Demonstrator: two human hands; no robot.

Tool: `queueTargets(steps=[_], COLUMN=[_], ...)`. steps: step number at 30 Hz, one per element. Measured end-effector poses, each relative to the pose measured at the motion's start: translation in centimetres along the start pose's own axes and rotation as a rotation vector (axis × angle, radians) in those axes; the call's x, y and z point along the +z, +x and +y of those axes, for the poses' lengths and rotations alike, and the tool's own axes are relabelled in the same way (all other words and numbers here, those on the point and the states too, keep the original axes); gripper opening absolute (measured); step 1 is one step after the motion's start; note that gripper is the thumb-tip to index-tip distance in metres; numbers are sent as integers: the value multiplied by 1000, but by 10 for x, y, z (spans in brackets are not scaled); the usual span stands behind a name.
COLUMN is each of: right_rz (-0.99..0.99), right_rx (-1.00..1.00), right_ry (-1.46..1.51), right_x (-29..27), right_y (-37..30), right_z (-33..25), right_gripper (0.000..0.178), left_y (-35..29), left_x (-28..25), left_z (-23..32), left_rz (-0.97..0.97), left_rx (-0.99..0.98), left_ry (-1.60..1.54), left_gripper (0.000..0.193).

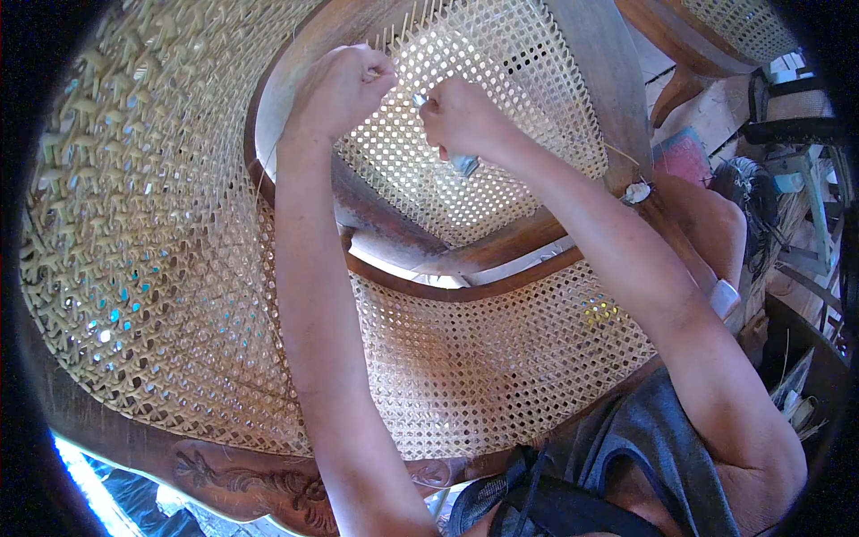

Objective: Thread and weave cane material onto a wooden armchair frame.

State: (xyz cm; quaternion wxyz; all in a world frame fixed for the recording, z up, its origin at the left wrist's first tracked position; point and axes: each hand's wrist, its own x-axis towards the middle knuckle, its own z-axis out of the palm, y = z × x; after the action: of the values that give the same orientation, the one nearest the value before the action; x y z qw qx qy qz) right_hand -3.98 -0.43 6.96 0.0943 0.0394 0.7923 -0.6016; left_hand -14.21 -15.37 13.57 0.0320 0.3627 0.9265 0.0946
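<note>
Both hands work at twelve o'clock on the pale woven cane panel [501, 134] of a dark carved wooden chair [403, 224]. The left hand [340, 89] is fisted, pinching a cane strand; the right hand [461, 116] is clamped on a small metal tool [463, 163].

The wooden chair frame [407, 246] carries everything here, its dark curved rails bending round panels of pale woven cane [501, 358]. A carved flourish [259, 488] runs along the lower rail. The cane webbing stretches tight across the seat and the back [501, 107], and a small whitish clip [637, 191] sits on the right upright.
</note>
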Motion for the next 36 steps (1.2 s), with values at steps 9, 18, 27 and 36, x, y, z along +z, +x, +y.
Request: queueTargets(steps=[9,18,27,36], right_rz=[12,189,22,222], right_rx=[12,-65,43,-57], right_ry=[-251,-357,-58,-201], right_x=[-12,-63,-24,5], right_y=[2,-81,-20,5], right_z=[-3,25,18,21], right_gripper=[39,45,30,30], left_y=[-5,-8,-1,-9], left_x=[-2,11,28,25], left_z=[29,59,11,17], left_rz=[60,-338,118,132], left_rx=[11,-6,-18,-99], left_ry=[188,-568,-370,-283], left_gripper=[21,22,18,16])
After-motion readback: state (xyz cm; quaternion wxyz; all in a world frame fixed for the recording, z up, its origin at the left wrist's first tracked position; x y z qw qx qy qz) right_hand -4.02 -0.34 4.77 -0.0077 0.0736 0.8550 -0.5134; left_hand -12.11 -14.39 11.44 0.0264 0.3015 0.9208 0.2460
